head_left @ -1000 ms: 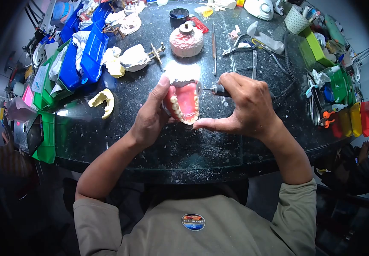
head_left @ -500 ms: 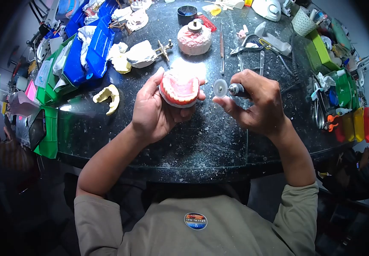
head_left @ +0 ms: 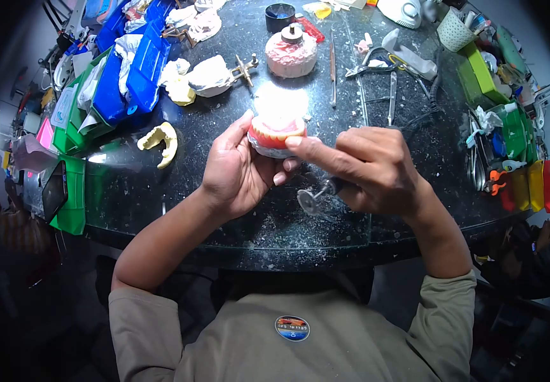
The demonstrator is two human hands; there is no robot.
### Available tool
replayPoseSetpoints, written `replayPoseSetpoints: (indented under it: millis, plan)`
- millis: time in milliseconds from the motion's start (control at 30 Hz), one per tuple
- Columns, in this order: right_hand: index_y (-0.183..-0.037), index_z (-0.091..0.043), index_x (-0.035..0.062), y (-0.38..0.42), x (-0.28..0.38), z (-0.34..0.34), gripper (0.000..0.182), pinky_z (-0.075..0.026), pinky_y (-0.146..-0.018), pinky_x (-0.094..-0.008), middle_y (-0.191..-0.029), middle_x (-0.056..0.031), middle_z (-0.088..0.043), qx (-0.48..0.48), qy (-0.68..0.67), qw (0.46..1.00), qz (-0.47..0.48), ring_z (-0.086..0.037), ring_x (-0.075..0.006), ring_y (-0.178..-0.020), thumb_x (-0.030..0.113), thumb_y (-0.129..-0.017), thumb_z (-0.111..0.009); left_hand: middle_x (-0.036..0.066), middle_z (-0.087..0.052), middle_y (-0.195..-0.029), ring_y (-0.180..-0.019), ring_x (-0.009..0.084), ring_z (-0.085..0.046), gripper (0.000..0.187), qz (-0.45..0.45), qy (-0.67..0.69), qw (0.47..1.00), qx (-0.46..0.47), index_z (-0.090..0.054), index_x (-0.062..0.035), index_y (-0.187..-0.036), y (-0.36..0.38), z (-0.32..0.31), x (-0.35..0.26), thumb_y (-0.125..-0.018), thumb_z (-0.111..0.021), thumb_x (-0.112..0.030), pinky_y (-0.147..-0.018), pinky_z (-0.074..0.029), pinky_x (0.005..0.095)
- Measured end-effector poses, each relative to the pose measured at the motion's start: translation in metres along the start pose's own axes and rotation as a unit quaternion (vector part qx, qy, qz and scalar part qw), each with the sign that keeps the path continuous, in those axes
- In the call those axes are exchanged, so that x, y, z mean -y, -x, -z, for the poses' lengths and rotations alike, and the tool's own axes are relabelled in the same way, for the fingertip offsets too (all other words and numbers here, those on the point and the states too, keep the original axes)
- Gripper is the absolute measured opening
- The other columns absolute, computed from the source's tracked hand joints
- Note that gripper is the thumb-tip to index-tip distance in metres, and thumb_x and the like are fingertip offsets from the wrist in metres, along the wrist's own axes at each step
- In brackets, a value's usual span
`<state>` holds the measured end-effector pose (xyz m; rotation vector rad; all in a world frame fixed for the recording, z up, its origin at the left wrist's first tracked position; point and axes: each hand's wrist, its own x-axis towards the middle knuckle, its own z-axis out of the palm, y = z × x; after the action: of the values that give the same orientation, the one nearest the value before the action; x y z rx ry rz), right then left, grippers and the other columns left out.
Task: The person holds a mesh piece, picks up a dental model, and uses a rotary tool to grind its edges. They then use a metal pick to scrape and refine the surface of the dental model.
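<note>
My left hand [head_left: 233, 172] is closed around a denture model [head_left: 276, 137], with cream teeth set in red-pink wax on a pale plaster base. Its top surface is partly washed out by bright light. My right hand [head_left: 376, 169] grips a rotary handpiece [head_left: 333, 186], mostly hidden under the fingers. A round grey disc [head_left: 307, 202] on the handpiece's shank points left and down, apart from the model. With its index finger stretched out, my right hand touches the right side of the teeth.
A yellowish horseshoe-shaped plaster piece [head_left: 160, 144] lies left on the dark table [head_left: 275, 245]. Behind stand a pink-topped round flask [head_left: 291, 56] and a white plaster cast [head_left: 211, 77]. A slim tool [head_left: 333, 70] and pliers [head_left: 392, 95] lie at back right. Blue bins [head_left: 142, 70] line the left.
My right hand has turned, swinging the disc down and toward me, and its index finger now reaches the teeth. The denture model has tilted and shifted slightly right.
</note>
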<state>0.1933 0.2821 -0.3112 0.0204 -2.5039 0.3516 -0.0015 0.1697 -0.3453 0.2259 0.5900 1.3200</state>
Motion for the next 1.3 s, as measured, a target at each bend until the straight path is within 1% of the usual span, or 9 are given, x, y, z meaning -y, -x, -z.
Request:
replayPoseSetpoints:
  millis: [67, 167, 367, 500, 833, 900, 1000, 1133, 1300]
  plan:
    - [-0.136, -0.057, 0.0207, -0.001, 0.002, -0.002, 0.065, -0.049, -0.052, -0.0332, -0.065, -0.0037, -0.053, 0.019, 0.023, 1.0, 0.003, -0.059, -0.0198, -0.055, 0.012, -0.072, -0.069, 0.025, -0.061, -0.118, -0.071, 0.016, -0.058, 0.063, 0.009, -0.003, 1.0, 0.004, -0.045, 0.0054, -0.134, 0.001, 0.001, -0.001, -0.104, -0.019, -0.044, -0.059, -0.054, 0.0261]
    - [-0.135, -0.057, 0.0166, -0.002, 0.002, 0.005, 0.063, -0.05, -0.052, -0.0326, -0.063, -0.0039, -0.051, 0.044, 0.101, 0.993, -0.049, -0.058, -0.02, -0.053, 0.012, -0.074, -0.07, 0.025, -0.061, -0.117, -0.07, 0.0157, -0.057, 0.063, 0.006, -0.024, 0.999, -0.022, -0.045, 0.0052, -0.133, 0.001, -0.001, -0.002, -0.104, -0.018, -0.043, -0.058, -0.053, 0.0256]
    - [-0.137, -0.05, 0.0087, 0.006, -0.016, 0.004, 0.07, -0.057, -0.066, -0.037, -0.099, -0.0181, -0.07, -0.037, 0.059, 0.988, -0.141, -0.07, -0.0289, -0.076, 0.01, -0.07, -0.07, 0.027, -0.06, -0.116, -0.068, 0.0158, -0.052, 0.062, -0.014, -0.039, 0.999, -0.024, -0.046, 0.0053, -0.131, 0.0, -0.004, -0.001, -0.105, -0.015, -0.042, -0.053, -0.048, 0.0245]
    - [-0.134, -0.052, 0.0081, 0.009, -0.022, -0.002, 0.065, -0.057, -0.066, -0.0373, -0.097, -0.0179, -0.07, -0.06, 0.037, 0.99, -0.119, -0.07, -0.0294, -0.077, 0.011, -0.072, -0.07, 0.029, -0.06, -0.116, -0.067, 0.0159, -0.051, 0.062, -0.009, -0.033, 0.999, -0.029, -0.046, 0.0055, -0.13, 0.001, -0.004, -0.002, -0.105, -0.015, -0.042, -0.052, -0.046, 0.0236]
    - [-0.127, -0.056, 0.0041, 0.006, -0.018, 0.003, 0.053, -0.056, -0.066, -0.037, -0.096, -0.0177, -0.069, -0.058, 0.023, 0.989, -0.133, -0.07, -0.0302, -0.077, 0.014, -0.077, -0.072, 0.031, -0.056, -0.123, -0.068, 0.0153, -0.058, 0.066, -0.002, 0.047, 0.999, -0.017, -0.04, 0.0057, -0.137, 0.001, 0.002, -0.006, -0.104, -0.016, -0.046, -0.054, -0.058, 0.0229]
    - [-0.124, -0.057, 0.0017, 0.004, -0.015, 0.006, 0.051, -0.057, -0.066, -0.0368, -0.096, -0.018, -0.069, -0.05, 0.036, 0.989, -0.134, -0.071, -0.0303, -0.077, 0.017, -0.078, -0.073, 0.029, -0.058, -0.122, -0.068, 0.0162, -0.059, 0.065, 0.001, 0.053, 0.999, 0.01, -0.041, 0.004, -0.137, 0.0, 0.007, -0.008, -0.104, -0.015, -0.046, -0.056, -0.057, 0.0238]
    - [-0.118, -0.058, -0.0006, 0.002, -0.015, 0.007, 0.051, -0.057, -0.066, -0.0364, -0.096, -0.018, -0.069, -0.048, 0.038, 0.989, -0.134, -0.071, -0.0295, -0.077, 0.027, -0.079, -0.076, 0.023, -0.065, -0.11, -0.067, 0.0152, -0.057, 0.06, -0.038, -0.082, 0.996, -0.019, -0.047, -0.001, -0.128, -0.001, -0.006, -0.004, -0.104, -0.011, -0.043, -0.054, -0.045, 0.0254]
    - [-0.104, -0.06, -0.0004, 0.004, -0.015, 0.003, 0.059, -0.056, -0.062, -0.0353, -0.085, -0.0145, -0.067, -0.035, 0.047, 0.99, -0.129, -0.069, -0.0264, -0.071, 0.048, -0.076, -0.078, 0.015, -0.067, -0.108, -0.071, 0.0146, -0.061, 0.068, -0.092, -0.243, 0.966, -0.006, -0.051, -0.0029, -0.132, 0.001, 0.001, 0.0, -0.103, -0.014, -0.053, -0.057, -0.044, 0.0254]
    - [-0.085, -0.055, 0.0027, 0.003, -0.009, 0.002, 0.071, -0.05, -0.053, -0.0342, -0.07, -0.0075, -0.055, 0.014, 0.099, 0.988, -0.119, -0.062, -0.0225, -0.06, 0.07, -0.069, -0.071, 0.01, -0.068, -0.103, -0.075, 0.0116, -0.06, 0.067, -0.096, -0.292, 0.951, 0.029, -0.049, -0.0025, -0.134, 0.005, 0.005, 0.001, -0.104, -0.018, -0.053, -0.06, -0.043, 0.0242]
